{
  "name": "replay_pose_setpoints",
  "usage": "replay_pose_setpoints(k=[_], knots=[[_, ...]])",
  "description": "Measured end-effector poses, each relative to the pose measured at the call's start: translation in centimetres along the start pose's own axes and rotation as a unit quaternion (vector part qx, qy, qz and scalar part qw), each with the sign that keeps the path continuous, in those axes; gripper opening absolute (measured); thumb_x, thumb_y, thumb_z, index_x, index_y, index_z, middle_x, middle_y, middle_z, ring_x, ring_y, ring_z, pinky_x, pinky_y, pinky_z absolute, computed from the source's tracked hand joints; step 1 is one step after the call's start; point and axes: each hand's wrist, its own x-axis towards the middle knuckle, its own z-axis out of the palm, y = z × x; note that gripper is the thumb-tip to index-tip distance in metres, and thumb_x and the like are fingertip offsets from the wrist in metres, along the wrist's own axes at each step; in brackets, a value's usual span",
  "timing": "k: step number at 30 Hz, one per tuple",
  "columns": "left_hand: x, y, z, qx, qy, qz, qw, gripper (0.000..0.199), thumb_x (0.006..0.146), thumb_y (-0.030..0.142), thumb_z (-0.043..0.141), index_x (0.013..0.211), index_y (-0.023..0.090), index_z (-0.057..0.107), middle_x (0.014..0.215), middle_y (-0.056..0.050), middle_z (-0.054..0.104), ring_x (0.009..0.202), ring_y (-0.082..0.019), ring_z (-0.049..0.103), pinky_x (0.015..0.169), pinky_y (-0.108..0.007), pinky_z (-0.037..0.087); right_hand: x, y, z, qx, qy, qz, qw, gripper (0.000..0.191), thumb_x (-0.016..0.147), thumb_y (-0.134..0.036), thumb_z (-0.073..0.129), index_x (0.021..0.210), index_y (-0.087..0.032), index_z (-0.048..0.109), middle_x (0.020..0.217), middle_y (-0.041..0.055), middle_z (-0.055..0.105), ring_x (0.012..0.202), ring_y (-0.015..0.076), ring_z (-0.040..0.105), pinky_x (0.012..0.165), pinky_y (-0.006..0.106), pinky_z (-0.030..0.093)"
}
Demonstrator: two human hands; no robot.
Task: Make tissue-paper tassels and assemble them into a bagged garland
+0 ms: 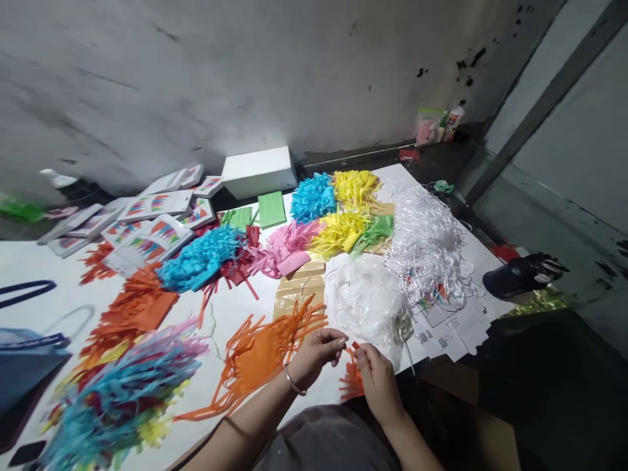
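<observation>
My right hand is closed on a piece of orange fringed tissue paper, whose strips hang below the fingers. Just to its left, my left hand, with a bangle at the wrist, is pinched close to the paper's top end. What its fingers hold is too small to make out. Beside the left hand, a larger orange fringed tissue sheet lies flat on the white table cover. A clear plastic bag of white material rests just beyond both hands.
Fringed bundles in blue, pink and yellow lie across the table. Multicoloured tassels are at front left. White strings pile up at right, near a black bottle. A white box stands against the wall.
</observation>
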Motion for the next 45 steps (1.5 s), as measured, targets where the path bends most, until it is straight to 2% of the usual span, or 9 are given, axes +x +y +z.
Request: replay_pose_setpoints(k=[7, 13, 19, 22, 24, 27, 31, 40, 45], knots=[[-3.5, 0.5, -2.2, -0.097, 0.027, 0.026, 0.995, 0.033, 0.061, 0.036, 0.084, 0.073, 0.011, 0.067, 0.053, 0.002, 0.057, 0.046, -0.006, 0.046, 0.045, -0.019, 0.036, 0.3, -2.6, 3.3, -0.057, -0.051, -0.053, 0.996, 0.035, 0.098, -0.039, 0.033, 0.077, -0.021, 0.055, 0.071, 0.0011, 0.059, 0.068, 0.0156, 0.056, 0.063, 0.025, 0.041], [-3.9, 0.7, -3.3, -0.022, 0.040, 0.059, 0.997, 0.037, 0.061, 0.038, 0.084, 0.081, 0.010, 0.071, 0.064, -0.001, 0.064, 0.052, -0.010, 0.054, 0.051, -0.024, 0.046, -0.4, -3.2, 4.0, -0.042, -0.026, -0.039, 0.998, 0.035, 0.098, -0.042, 0.034, 0.080, -0.022, 0.058, 0.071, 0.0010, 0.059, 0.065, 0.0157, 0.054, 0.060, 0.024, 0.040], [-1.6, 0.8, -1.9, 0.104, 0.020, 0.112, 0.988, 0.035, 0.066, 0.042, 0.078, 0.084, 0.012, 0.071, 0.066, -0.002, 0.064, 0.054, -0.012, 0.057, 0.054, -0.025, 0.048, -1.3, -1.4, 3.3, -0.001, 0.047, 0.010, 0.999, 0.036, 0.095, -0.047, 0.039, 0.075, -0.021, 0.055, 0.062, -0.0019, 0.051, 0.060, 0.0149, 0.050, 0.059, 0.024, 0.040], [-0.9, 0.7, -0.6, 0.167, -0.007, 0.132, 0.977, 0.031, 0.071, 0.041, 0.073, 0.086, 0.014, 0.072, 0.068, -0.003, 0.065, 0.055, -0.012, 0.058, 0.055, -0.024, 0.048, -1.0, -0.7, 2.8, 0.088, 0.100, 0.054, 0.990, 0.036, 0.092, -0.052, 0.043, 0.084, -0.020, 0.058, 0.062, -0.0040, 0.047, 0.059, 0.0139, 0.048, 0.059, 0.024, 0.041], [-0.7, 0.8, 0.2, 0.212, -0.028, 0.163, 0.963, 0.027, 0.075, 0.040, 0.071, 0.086, 0.015, 0.074, 0.074, -0.004, 0.065, 0.058, -0.012, 0.058, 0.056, -0.024, 0.048, -0.5, -0.4, 2.4, 0.163, 0.111, 0.081, 0.977, 0.036, 0.088, -0.054, 0.050, 0.089, -0.019, 0.059, 0.062, -0.0047, 0.046, 0.059, 0.0131, 0.047, 0.059, 0.023, 0.040], [-0.4, 0.9, 1.1, 0.264, -0.045, 0.211, 0.940, 0.022, 0.079, 0.037, 0.068, 0.086, 0.018, 0.076, 0.079, -0.005, 0.062, 0.062, -0.013, 0.058, 0.059, -0.024, 0.049, 0.3, -0.3, 1.6, 0.266, 0.071, 0.119, 0.954, 0.034, 0.083, -0.052, 0.059, 0.083, -0.018, 0.060, 0.060, -0.0058, 0.046, 0.058, 0.0110, 0.045, 0.059, 0.022, 0.038], [0.1, 1.2, 1.6, 0.304, -0.049, 0.226, 0.924, 0.020, 0.081, 0.036, 0.066, 0.088, 0.021, 0.076, 0.077, -0.005, 0.062, 0.067, -0.015, 0.059, 0.064, -0.026, 0.048, 1.0, 0.1, 0.3, 0.339, 0.017, 0.154, 0.928, 0.033, 0.079, -0.050, 0.065, 0.078, -0.017, 0.059, 0.057, -0.0065, 0.047, 0.053, 0.0089, 0.044, 0.056, 0.021, 0.036], [0.7, 1.2, 1.3, 0.387, -0.062, 0.246, 0.886, 0.021, 0.088, 0.033, 0.058, 0.094, 0.021, 0.075, 0.083, -0.007, 0.065, 0.074, -0.016, 0.061, 0.068, -0.025, 0.047, 2.9, 1.5, -1.2, 0.383, -0.101, 0.223, 0.891, 0.033, 0.072, -0.047, 0.070, 0.075, -0.017, 0.056, 0.052, -0.0080, 0.046, 0.042, 0.0066, 0.043, 0.047, 0.020, 0.038], [0.5, 1.7, 1.2, 0.394, -0.040, 0.254, 0.882, 0.021, 0.089, 0.031, 0.056, 0.091, 0.020, 0.074, 0.084, -0.008, 0.065, 0.077, -0.017, 0.061, 0.071, -0.027, 0.048, 3.3, 2.0, -0.9, 0.343, -0.127, 0.232, 0.901, 0.034, 0.071, -0.049, 0.068, 0.071, -0.017, 0.054, 0.050, -0.0079, 0.044, 0.039, 0.0085, 0.043, 0.045, 0.023, 0.040]])
